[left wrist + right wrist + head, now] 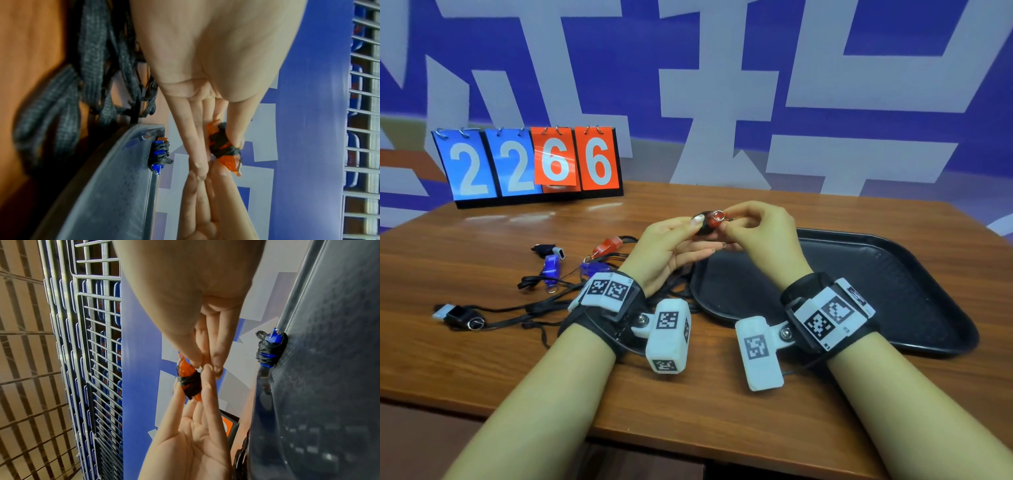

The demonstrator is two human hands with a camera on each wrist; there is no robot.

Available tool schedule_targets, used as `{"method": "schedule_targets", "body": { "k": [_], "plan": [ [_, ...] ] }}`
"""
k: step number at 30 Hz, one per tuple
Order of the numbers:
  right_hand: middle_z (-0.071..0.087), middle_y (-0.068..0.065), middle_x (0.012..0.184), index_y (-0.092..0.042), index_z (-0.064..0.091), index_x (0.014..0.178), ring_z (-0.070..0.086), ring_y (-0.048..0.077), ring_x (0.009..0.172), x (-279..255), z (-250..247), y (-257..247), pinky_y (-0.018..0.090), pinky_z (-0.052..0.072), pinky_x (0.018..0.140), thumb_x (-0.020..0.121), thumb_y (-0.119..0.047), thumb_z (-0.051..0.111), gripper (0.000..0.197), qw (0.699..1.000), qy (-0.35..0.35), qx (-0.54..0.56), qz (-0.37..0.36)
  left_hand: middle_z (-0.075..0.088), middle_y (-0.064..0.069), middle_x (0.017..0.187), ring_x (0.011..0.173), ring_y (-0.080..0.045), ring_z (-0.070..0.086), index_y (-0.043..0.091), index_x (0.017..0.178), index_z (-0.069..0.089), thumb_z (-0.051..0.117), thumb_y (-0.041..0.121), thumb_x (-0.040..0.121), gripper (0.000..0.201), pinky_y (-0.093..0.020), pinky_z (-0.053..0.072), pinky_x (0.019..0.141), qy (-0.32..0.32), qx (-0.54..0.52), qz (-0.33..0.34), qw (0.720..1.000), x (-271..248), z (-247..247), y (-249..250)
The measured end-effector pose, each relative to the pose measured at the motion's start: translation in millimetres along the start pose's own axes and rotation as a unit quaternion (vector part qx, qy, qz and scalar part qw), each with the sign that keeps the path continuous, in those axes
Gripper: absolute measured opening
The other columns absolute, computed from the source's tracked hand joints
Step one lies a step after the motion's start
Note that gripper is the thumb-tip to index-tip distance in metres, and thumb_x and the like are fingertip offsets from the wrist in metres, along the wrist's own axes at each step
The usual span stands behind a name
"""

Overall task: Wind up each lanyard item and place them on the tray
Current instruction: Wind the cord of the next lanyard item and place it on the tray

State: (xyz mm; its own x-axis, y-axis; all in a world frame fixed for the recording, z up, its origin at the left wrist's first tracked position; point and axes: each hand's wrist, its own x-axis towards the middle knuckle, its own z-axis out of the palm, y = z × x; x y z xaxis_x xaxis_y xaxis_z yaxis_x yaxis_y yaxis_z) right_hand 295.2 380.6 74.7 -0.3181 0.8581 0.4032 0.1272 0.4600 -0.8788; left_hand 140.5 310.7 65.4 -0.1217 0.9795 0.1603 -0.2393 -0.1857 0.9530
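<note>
A red whistle (709, 223) wound in black lanyard cord is held up over the near-left part of the black tray (893, 291). My left hand (703, 234) grips it, thumb on top and fingers beneath. My right hand (727, 222) pinches the cord end by the whistle's metal ring. The left wrist view shows the red whistle (224, 149) under the thumb; the right wrist view shows the red whistle (189, 381) below my right hand (205, 367). A blue whistle (269, 350), wound in cord, lies on the tray (329, 386); my hands hide it in the head view.
Several unwound whistles lie left of the tray in tangled black lanyards (534, 308): a red one (607, 245), a blue one (551, 269), a black one (457, 313). A flip scoreboard (534, 164) stands at the table's back left.
</note>
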Motion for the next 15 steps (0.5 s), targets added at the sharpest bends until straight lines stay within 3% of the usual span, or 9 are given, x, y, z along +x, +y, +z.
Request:
{"method": "schedule_targets", "body": {
  "k": [3, 7, 10, 13, 15],
  "plan": [
    [0.075, 0.007, 0.081, -0.008, 0.075, 0.093, 0.074, 0.016, 0.076, -1.9, -0.3, -0.9, 0.029, 0.061, 0.069, 0.088, -0.011, 0.070, 0.008, 0.998, -0.020, 0.043, 0.028, 0.074, -0.016, 0.108, 0.097, -0.028, 0.073, 0.000, 0.119, 0.065, 0.052, 0.019, 0.101, 0.029, -0.023, 0.058, 0.076, -0.015, 0.029, 0.005, 0.999, -0.3, -0.2, 0.9],
    [0.076, 0.002, 0.092, -0.011, 0.076, 0.102, 0.070, 0.009, 0.082, -0.9, -5.1, 0.5, 0.021, 0.057, 0.070, 0.092, -0.012, 0.065, 0.015, 0.998, -0.026, 0.058, 0.019, 0.074, -0.016, 0.106, 0.095, -0.027, 0.073, 0.011, 0.121, 0.066, 0.053, 0.021, 0.101, 0.026, -0.025, 0.059, 0.078, -0.030, 0.045, -0.002, 0.999, -2.1, -0.7, 2.8],
    [0.075, 0.000, 0.099, -0.013, 0.075, 0.104, 0.069, 0.008, 0.091, 1.4, -7.8, 0.5, 0.020, 0.056, 0.078, 0.092, -0.011, 0.065, 0.016, 0.992, -0.008, 0.125, 0.031, 0.074, -0.015, 0.108, 0.097, -0.029, 0.073, 0.011, 0.122, 0.066, 0.056, 0.021, 0.099, 0.027, -0.027, 0.060, 0.082, -0.042, 0.077, -0.028, 0.996, -1.6, -1.6, 2.5],
    [0.073, 0.011, 0.105, -0.011, 0.069, 0.105, 0.070, 0.019, 0.100, 2.3, -7.0, -2.6, 0.029, 0.055, 0.087, 0.095, -0.006, 0.060, 0.015, 0.964, -0.040, 0.253, 0.066, 0.074, -0.015, 0.106, 0.095, -0.029, 0.074, 0.010, 0.123, 0.066, 0.057, 0.022, 0.099, 0.028, -0.026, 0.060, 0.081, -0.033, 0.085, -0.049, 0.995, -1.2, -1.0, 1.5],
    [0.071, 0.014, 0.099, -0.009, 0.060, 0.107, 0.071, 0.025, 0.101, 2.3, -5.8, -4.7, 0.036, 0.053, 0.092, 0.097, -0.001, 0.053, 0.014, 0.937, -0.059, 0.335, 0.079, 0.075, -0.014, 0.105, 0.095, -0.027, 0.074, 0.008, 0.123, 0.064, 0.058, 0.023, 0.098, 0.029, -0.024, 0.060, 0.079, -0.015, 0.077, -0.056, 0.995, -0.2, -1.0, 0.3]
  ]
}}
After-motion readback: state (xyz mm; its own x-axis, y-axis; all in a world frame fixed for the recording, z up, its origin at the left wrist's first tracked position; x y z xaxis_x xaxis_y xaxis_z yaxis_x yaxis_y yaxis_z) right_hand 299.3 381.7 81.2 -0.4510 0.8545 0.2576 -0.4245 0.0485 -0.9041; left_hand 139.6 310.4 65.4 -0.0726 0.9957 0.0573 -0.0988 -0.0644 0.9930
